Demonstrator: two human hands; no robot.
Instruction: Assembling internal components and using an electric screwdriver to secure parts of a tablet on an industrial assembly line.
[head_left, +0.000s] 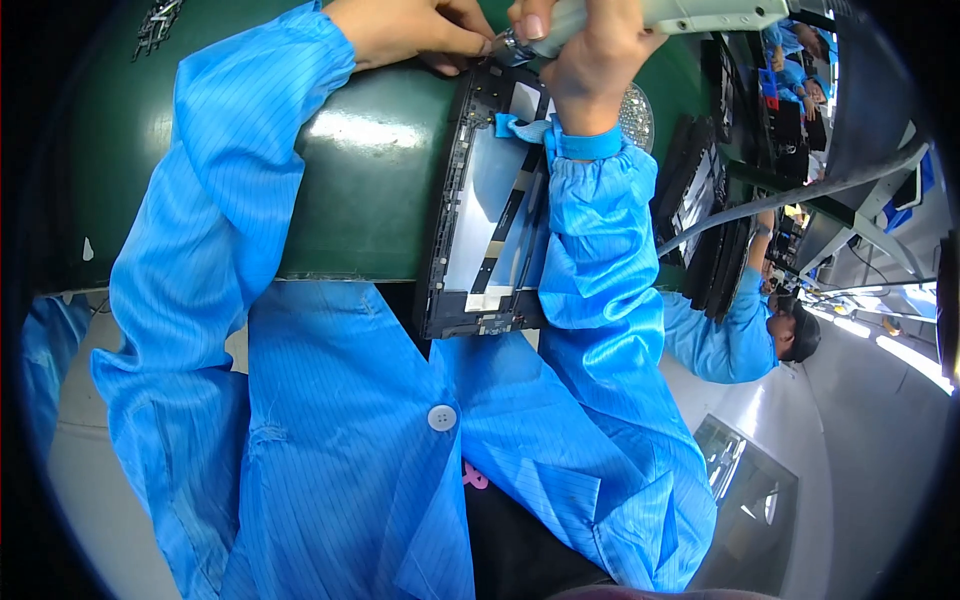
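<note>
My right hand (600, 60) is wrapped round a pale grey electric screwdriver (700, 14), held nearly level with its tip toward the left. Beside that tip, the fingers of my left hand (410, 28) are closed at the far end of a dark device chassis (490, 220); anything between them is too small to make out. The chassis is a long rectangle with silver and black inner parts, lying on the green table (370, 220) and reaching past its near edge. A blue wrist strap (590, 145) circles my right wrist, its loose end over the chassis.
Small dark metal pieces (155, 28) lie in a heap at the far left. Right of my right wrist is a round, glittering dish (637, 118), partly hidden. Dark panels (705, 210) stand stacked further right, with a grey cable (800, 195) crossing before them. A person in blue (740, 340) works beyond.
</note>
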